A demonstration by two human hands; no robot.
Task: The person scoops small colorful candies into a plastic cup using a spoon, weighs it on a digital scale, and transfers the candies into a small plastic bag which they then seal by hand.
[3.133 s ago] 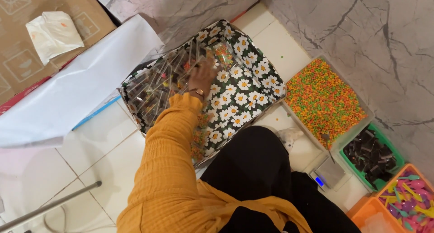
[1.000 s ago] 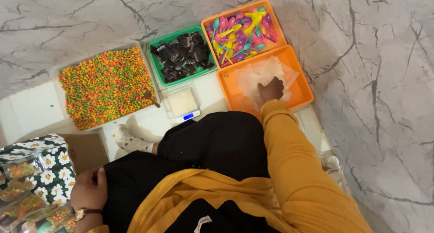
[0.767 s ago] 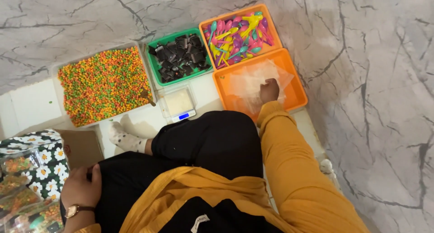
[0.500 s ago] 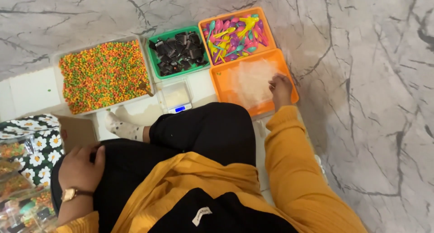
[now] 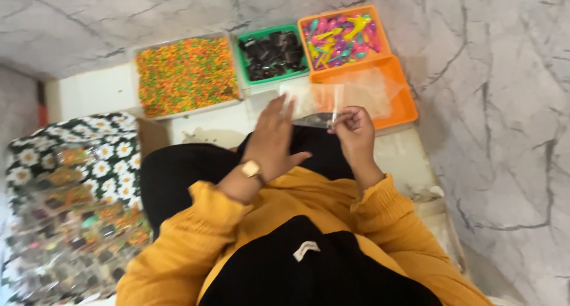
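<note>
So far we have only a clear plastic bag (image 5: 317, 103) up in front of us, and as far as we can see it holds nothing yet. Our right hand (image 5: 355, 127) pinches the bag's near right edge between thumb and bent fingers, while our left hand (image 5: 274, 137) lies flat against its left side, fingers (image 5: 279, 111) straight and slightly spread, as if smoothing or parting the film; we cannot tell whether the mouth is open. The bag hangs above our lap, just near of the orange tray (image 5: 402, 101) that holds more clear bags. Beyond it, on the far side, sit another orange tray (image 5: 381, 28) of bright plastic spoons (image 5: 339, 37), a green tray (image 5: 244, 64) of dark wrapped pieces (image 5: 273, 54), and, to the left, a wide white tray (image 5: 135, 74) of small orange, green and yellow sweets (image 5: 181, 74). None of these is being touched. On the near left, a dark cloth with white daisies (image 5: 41, 157) carries a heap of filled clear packets (image 5: 71, 235), so we judge that many packets are done already. For this bag, the filling from each tray appears to be still ahead, and so does the closing.
</note>
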